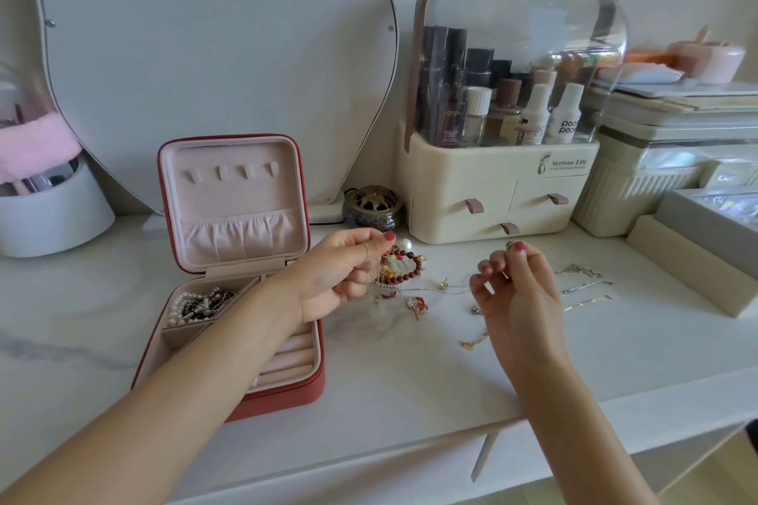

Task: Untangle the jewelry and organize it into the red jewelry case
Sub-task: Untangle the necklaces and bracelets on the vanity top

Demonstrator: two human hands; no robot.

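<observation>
At the far left we see a white round tub (53, 213) with something pink in it, standing well back on the white counter (389, 377), and behind it a large curved mirror (213, 66) leaning at the wall. Just right of these sits the red jewelry case (283, 389), lid upright, a pearl and dark bead strand (197, 305) lying in its rear left compartment. Our left forearm crosses over the case, and the left hand (340, 275) hovers beyond its right edge, thumb and forefinger pinched together on what looks like a fine chain; we cannot make the chain out clearly. Directly beneath and beside that hand lies the tangle: a red bead bracelet (406, 269), a pearl (405, 245), small gold pieces and a ring (416, 305). Behind it a small brass-topped pot (373, 209) stands near the wall. The right hand (512, 287) is raised over the counter, fingers curled, fingertips pinched on something thin that we cannot identify. Right of it three thin chains (586, 285) lie apart from one another. Bare counter runs from the jewelry to the front edge. The cream cosmetics organizer (492, 193) with its clear dome blocks the rear, and stacked boxes (672, 176) crowd the right end.
</observation>
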